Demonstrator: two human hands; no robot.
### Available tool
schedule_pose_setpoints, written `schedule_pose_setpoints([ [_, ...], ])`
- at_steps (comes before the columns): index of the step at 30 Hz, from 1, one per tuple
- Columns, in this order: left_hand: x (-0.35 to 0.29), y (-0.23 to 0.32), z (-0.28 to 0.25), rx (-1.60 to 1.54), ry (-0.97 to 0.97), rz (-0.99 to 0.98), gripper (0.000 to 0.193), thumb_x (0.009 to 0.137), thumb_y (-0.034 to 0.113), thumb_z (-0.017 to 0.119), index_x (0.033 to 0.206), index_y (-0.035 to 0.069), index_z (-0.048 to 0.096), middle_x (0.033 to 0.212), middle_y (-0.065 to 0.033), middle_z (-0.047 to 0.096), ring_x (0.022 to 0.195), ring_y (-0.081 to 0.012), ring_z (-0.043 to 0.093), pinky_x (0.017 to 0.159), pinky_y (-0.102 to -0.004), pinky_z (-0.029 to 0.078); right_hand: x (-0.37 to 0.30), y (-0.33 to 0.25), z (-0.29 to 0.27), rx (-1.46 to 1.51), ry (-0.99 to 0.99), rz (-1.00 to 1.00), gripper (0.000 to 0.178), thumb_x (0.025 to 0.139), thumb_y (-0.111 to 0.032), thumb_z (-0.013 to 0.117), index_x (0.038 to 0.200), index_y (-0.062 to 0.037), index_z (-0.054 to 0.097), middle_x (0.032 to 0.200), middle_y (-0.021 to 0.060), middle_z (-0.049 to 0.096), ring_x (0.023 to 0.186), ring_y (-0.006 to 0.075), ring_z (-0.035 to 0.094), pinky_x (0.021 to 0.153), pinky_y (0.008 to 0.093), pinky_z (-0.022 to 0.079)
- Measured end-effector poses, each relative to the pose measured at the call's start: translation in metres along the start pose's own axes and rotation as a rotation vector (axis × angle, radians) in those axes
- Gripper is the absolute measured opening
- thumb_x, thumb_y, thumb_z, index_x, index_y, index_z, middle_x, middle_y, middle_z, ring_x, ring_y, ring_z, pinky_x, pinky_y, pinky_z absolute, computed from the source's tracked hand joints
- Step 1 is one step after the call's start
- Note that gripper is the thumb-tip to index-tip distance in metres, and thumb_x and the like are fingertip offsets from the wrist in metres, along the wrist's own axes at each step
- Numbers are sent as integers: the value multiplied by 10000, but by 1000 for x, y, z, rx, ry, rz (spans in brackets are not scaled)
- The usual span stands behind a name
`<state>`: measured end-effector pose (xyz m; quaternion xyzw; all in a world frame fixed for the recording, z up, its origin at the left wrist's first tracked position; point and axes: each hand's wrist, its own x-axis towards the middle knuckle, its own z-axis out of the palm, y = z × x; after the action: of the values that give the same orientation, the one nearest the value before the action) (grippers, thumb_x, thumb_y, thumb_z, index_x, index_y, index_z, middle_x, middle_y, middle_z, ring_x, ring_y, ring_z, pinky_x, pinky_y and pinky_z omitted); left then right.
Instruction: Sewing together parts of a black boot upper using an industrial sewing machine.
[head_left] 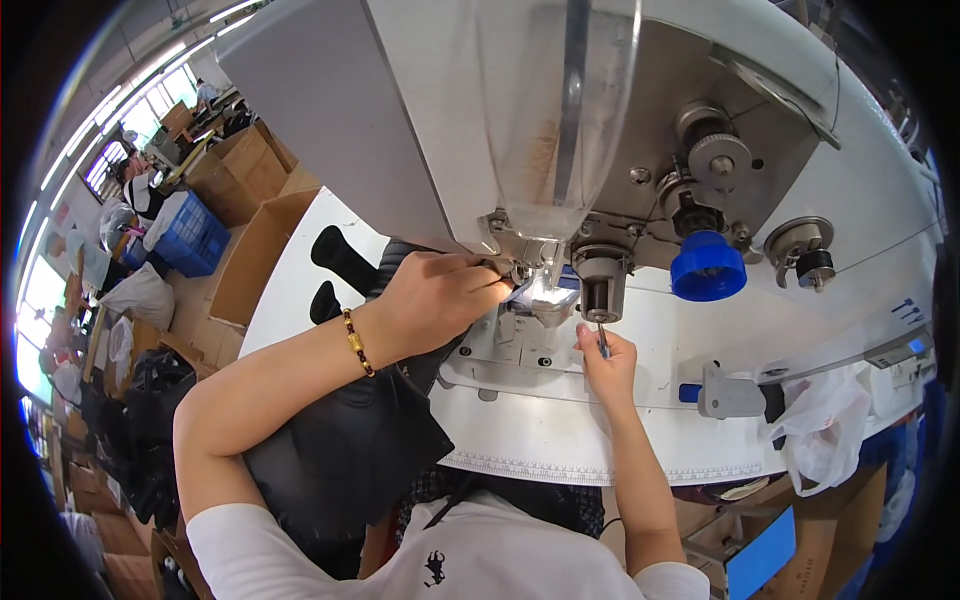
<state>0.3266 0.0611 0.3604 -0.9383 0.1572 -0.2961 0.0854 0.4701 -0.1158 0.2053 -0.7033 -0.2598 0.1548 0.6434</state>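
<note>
A large white sewing machine [420, 120] stands over a white table. At its lit needle area [545, 295], the fingertips of my left hand [440, 300] are pinched together beside the presser foot. Whatever they grip there is hidden. My right hand [610, 370] is closed on a slim metal tool [603, 343], which points up toward the small round metal housing [602, 285] right of the needle. Its exact kind is not clear. Black sheet material [340, 450] hangs over the table's edge under my left forearm.
A blue knob [708, 266] and thread tension parts [715, 155] sit on the machine's face. Near the right table edge are a metal lever [728, 392] and a white plastic bag [825, 420]. Cardboard boxes [240, 175], a blue crate [190, 235] and other people are at left.
</note>
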Motion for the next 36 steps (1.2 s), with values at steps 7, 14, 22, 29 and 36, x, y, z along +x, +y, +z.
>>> schedule_pose_setpoints([
  [7, 1, 5, 0, 31, -33, -38, 171, 645, 74, 550, 812, 68, 587, 736, -3, 568, 651, -137, 570, 521, -253, 481, 0, 2, 1, -30, -3, -27, 399, 800, -344, 602, 601, 2, 591, 446, -35, 377, 450, 49, 309, 422, 234, 240],
  [14, 1, 12, -7, -38, -58, -183, 171, 652, 51, 574, 820, 72, 600, 765, -14, 589, 672, -174, 573, 595, -294, 474, -3, -1, 5, 21, -28, 40, 375, 822, -342, 572, 668, -3, 616, 444, -21, 406, 439, 51, 357, 423, 226, 271],
  [22, 12, -46, -132, -197, -476, -544, 328, 769, 241, 597, 996, 5, 604, 954, -168, 614, 853, -260, 587, 753, -328, 458, -43, -55, 46, 87, -265, -492, 254, 831, -258, 566, 941, -31, 597, 654, 80, 583, 612, 140, 543, 611, 267, 437],
  [29, -53, -135, -84, -252, -455, -889, 476, 797, 319, 586, 1178, 46, 501, 1122, -151, 555, 1022, -241, 528, 843, -335, 420, -42, -113, 104, -18, -331, -335, 326, 824, -305, 562, 730, 3, 613, 580, 99, 586, 543, 172, 567, 523, 291, 414],
  [36, -23, -64, -47, -744, -271, -770, 521, 769, 349, 602, 1138, -9, 517, 1035, -163, 584, 957, -210, 543, 832, -295, 410, -60, -111, 82, 439, -359, -10, 312, 826, -195, 557, 564, -42, 484, 438, -4, 446, 397, 62, 407, 385, 230, 300],
])
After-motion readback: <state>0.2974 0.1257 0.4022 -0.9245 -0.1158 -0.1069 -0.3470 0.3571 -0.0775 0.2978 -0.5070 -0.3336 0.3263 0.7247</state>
